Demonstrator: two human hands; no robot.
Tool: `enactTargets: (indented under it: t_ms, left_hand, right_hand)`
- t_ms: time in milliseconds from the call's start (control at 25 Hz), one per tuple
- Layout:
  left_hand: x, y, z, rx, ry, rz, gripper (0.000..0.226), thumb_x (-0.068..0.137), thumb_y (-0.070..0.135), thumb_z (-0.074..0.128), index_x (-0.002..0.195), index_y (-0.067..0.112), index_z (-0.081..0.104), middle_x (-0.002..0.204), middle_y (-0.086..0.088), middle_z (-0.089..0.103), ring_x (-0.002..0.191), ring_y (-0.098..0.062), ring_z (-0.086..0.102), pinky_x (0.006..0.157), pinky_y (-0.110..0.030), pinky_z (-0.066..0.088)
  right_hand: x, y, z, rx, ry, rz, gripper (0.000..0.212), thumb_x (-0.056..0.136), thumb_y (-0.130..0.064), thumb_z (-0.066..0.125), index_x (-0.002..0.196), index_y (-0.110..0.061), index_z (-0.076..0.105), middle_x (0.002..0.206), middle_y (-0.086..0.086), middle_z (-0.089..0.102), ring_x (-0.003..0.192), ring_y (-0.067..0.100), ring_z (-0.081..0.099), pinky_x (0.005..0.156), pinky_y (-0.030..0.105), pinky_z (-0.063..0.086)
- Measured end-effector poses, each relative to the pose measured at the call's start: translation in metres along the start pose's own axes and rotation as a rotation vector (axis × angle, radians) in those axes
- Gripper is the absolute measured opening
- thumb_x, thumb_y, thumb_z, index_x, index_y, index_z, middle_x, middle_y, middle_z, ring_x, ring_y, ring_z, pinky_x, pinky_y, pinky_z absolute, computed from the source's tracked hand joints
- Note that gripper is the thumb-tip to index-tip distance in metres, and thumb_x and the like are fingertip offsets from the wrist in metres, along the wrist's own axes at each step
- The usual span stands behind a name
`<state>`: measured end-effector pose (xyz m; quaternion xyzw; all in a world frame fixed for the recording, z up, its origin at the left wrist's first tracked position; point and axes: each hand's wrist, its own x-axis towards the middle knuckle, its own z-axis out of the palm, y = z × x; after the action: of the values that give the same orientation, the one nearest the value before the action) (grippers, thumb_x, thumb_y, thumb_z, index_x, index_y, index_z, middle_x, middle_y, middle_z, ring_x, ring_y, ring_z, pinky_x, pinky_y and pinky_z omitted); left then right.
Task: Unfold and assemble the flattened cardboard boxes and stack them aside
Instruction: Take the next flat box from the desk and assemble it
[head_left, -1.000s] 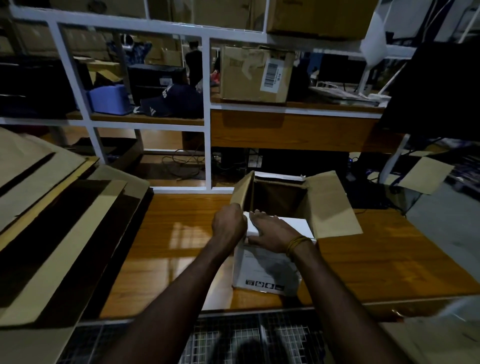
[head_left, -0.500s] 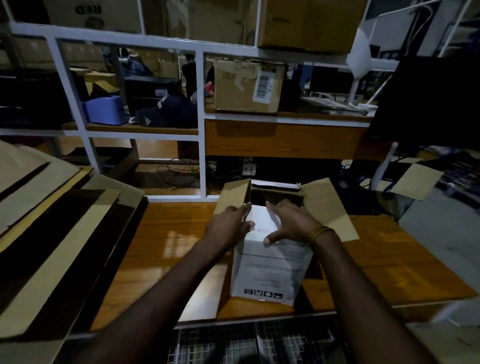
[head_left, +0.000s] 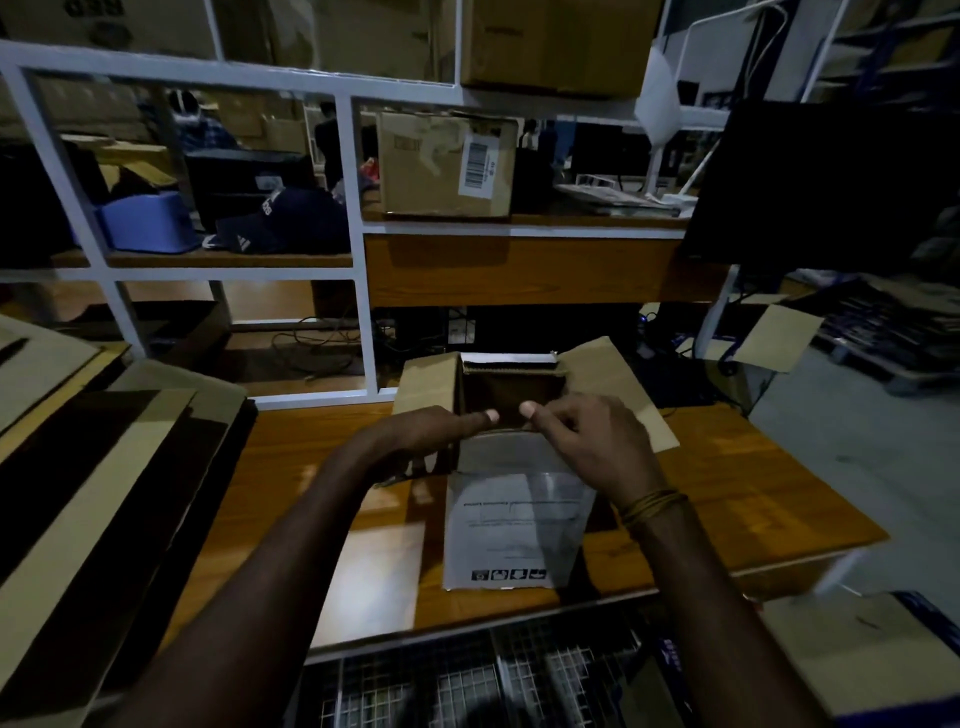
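Observation:
A small cardboard box (head_left: 511, 530), white on its printed front and brown inside, stands upright on the wooden table (head_left: 727, 499). Its top is open, with brown side flaps (head_left: 618, 384) spread left and right. My left hand (head_left: 431, 434) and my right hand (head_left: 587, 436) meet at the near top rim, thumbs over the edge, pinching the near flap where it folds down against the front. A pile of flattened cardboard boxes (head_left: 98, 499) lies on the left.
A white shelf frame (head_left: 358, 249) rises behind the table, holding a labelled cardboard box (head_left: 447, 166), a blue container (head_left: 150, 223) and a dark cap (head_left: 280, 221). A dark monitor (head_left: 831, 187) stands at the right. Another carton (head_left: 872, 654) sits at the lower right. A wire grid lies below the table's edge.
The near flap, which lay over the opening under both hands, is now folded back, so the box's inside shows. Both hands have moved to the near rim. The view has tilted downward.

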<state>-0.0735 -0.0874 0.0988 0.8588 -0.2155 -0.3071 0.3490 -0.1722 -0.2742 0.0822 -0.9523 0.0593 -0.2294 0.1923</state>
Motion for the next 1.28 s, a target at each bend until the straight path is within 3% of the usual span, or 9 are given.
enactTargets:
  t_ms: [80, 160, 320, 520, 680, 800, 1040, 1160, 1280]
  left_hand:
    - [0.003, -0.008, 0.002, 0.038, -0.034, 0.081, 0.04, 0.093, 0.051, 0.054, 0.121, 0.025, 0.065, 0.121, 0.001, 0.059, 0.108, -0.018, 0.053, 0.081, -0.034, 0.043]
    - [0.008, -0.017, 0.008, 0.076, -0.021, 0.169, 0.026, 0.092, 0.039, 0.062, 0.114, 0.027, 0.068, 0.121, 0.006, 0.06, 0.113, -0.016, 0.052, 0.088, -0.034, 0.045]
    - [0.015, -0.028, 0.039, 0.315, 0.114, 0.191, 0.043, 0.085, 0.033, 0.073, 0.126, 0.034, 0.06, 0.14, 0.003, 0.051, 0.122, -0.017, 0.05, 0.085, -0.028, 0.043]
    - [0.023, -0.041, 0.076, 0.463, 0.423, 0.182, 0.053, 0.078, 0.034, 0.078, 0.126, 0.039, 0.058, 0.125, 0.003, 0.065, 0.112, -0.021, 0.06, 0.092, -0.049, 0.05]
    - [0.011, -0.045, 0.093, 0.532, 0.656, 0.332, 0.042, 0.083, 0.027, 0.073, 0.123, 0.035, 0.062, 0.116, 0.007, 0.067, 0.102, -0.016, 0.064, 0.089, -0.04, 0.054]
    - [0.008, -0.05, 0.098, 0.514, 0.754, 0.358, 0.035, 0.085, 0.029, 0.07, 0.119, 0.036, 0.064, 0.112, 0.007, 0.067, 0.097, -0.016, 0.064, 0.088, -0.037, 0.053]
    - [0.02, -0.057, 0.096, 0.536, 0.738, 0.297, 0.035, 0.084, 0.03, 0.07, 0.116, 0.041, 0.065, 0.108, 0.01, 0.067, 0.096, -0.019, 0.062, 0.067, -0.029, 0.047]
    - [0.022, -0.049, 0.082, 0.603, 0.651, 0.255, 0.037, 0.083, 0.043, 0.071, 0.119, 0.042, 0.064, 0.12, 0.008, 0.061, 0.1, -0.017, 0.061, 0.071, -0.029, 0.05]
    - [0.033, -0.04, 0.066, 0.571, 0.514, 0.212, 0.048, 0.081, 0.061, 0.064, 0.124, 0.04, 0.061, 0.141, 0.004, 0.048, 0.11, -0.02, 0.059, 0.084, -0.038, 0.053]
  right_hand:
    - [-0.005, 0.003, -0.006, -0.015, -0.145, 0.056, 0.036, 0.094, -0.055, 0.055, 0.092, -0.027, 0.077, 0.088, -0.007, 0.072, 0.079, 0.009, 0.063, 0.069, 0.033, 0.055]
    - [-0.009, 0.005, -0.004, 0.044, -0.305, 0.103, 0.027, 0.09, -0.045, 0.066, 0.108, -0.028, 0.075, 0.106, -0.006, 0.074, 0.091, 0.008, 0.065, 0.079, 0.033, 0.057]
    - [-0.019, 0.009, 0.014, 0.028, -0.485, 0.181, 0.05, 0.083, -0.029, 0.077, 0.13, -0.025, 0.063, 0.137, 0.002, 0.06, 0.121, 0.019, 0.056, 0.095, 0.033, 0.049]
    - [-0.018, 0.025, 0.035, -0.044, -0.362, 0.174, 0.044, 0.083, -0.016, 0.076, 0.125, -0.027, 0.066, 0.128, 0.002, 0.064, 0.116, 0.021, 0.058, 0.094, 0.041, 0.052]
    - [-0.027, 0.029, 0.052, -0.044, -0.136, 0.124, 0.027, 0.082, -0.015, 0.075, 0.104, -0.03, 0.07, 0.105, -0.008, 0.064, 0.093, 0.007, 0.055, 0.078, 0.025, 0.048]
    - [-0.027, 0.029, 0.061, -0.073, -0.062, 0.077, 0.025, 0.08, -0.014, 0.076, 0.098, -0.03, 0.069, 0.098, -0.007, 0.064, 0.092, 0.011, 0.058, 0.084, 0.031, 0.048]
    - [-0.034, 0.033, 0.071, -0.08, -0.006, 0.07, 0.024, 0.08, -0.013, 0.073, 0.095, -0.032, 0.069, 0.097, -0.01, 0.064, 0.092, 0.012, 0.057, 0.086, 0.035, 0.045]
    - [-0.026, 0.035, 0.054, -0.032, -0.093, 0.055, 0.016, 0.085, -0.025, 0.073, 0.101, -0.029, 0.072, 0.101, -0.008, 0.063, 0.091, 0.007, 0.053, 0.075, 0.024, 0.042]
    - [-0.017, 0.043, 0.039, -0.042, -0.14, 0.017, 0.021, 0.093, -0.039, 0.062, 0.107, -0.026, 0.071, 0.108, -0.005, 0.062, 0.099, 0.012, 0.053, 0.081, 0.029, 0.04]
